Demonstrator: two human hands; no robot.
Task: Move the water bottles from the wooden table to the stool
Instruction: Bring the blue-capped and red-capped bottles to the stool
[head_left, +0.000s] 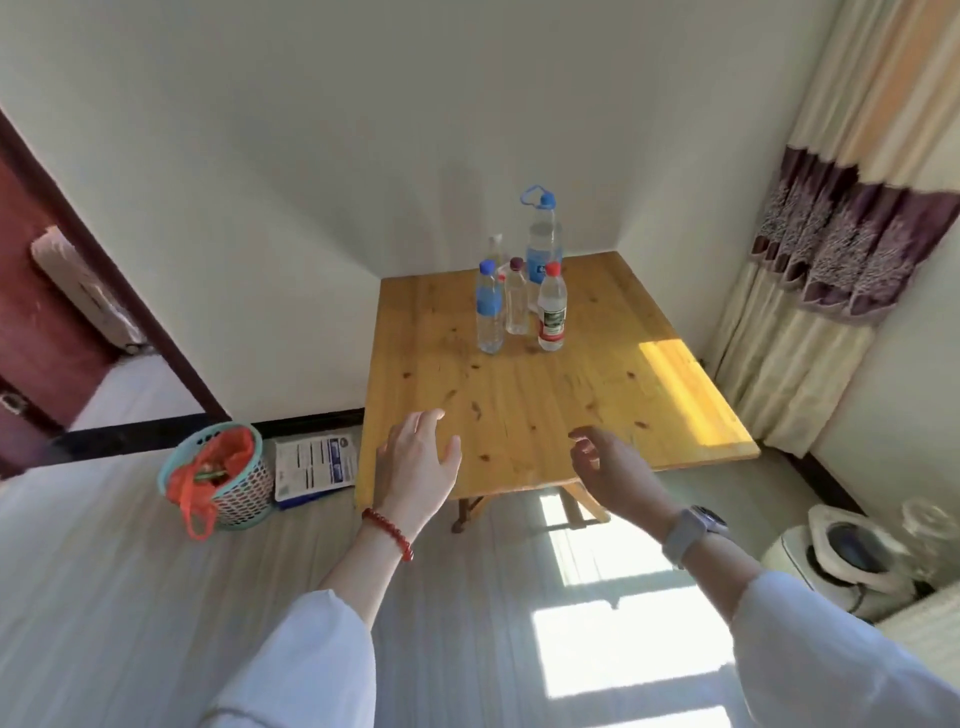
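Bottles (522, 291) stand upright in a tight cluster on the far half of the wooden table (545, 405), toward 12 o'clock from the hands: blue-cap bottle (490, 312) at front left, red-cap bottle (551, 312) at front right, a dark-cap bottle (516, 301) between them, a tall blue-handled bottle (544, 239) behind. Left hand (418, 457) hovers over the table's near edge, fingers spread and relaxed, holding nothing; right hand (608, 462) beside it at 3 o'clock, fingers loosely curled, also holding nothing. A basket (228, 483) with a red bag sits on the floor at 9 o'clock from the table; curtain (841, 234) at 2 o'clock.
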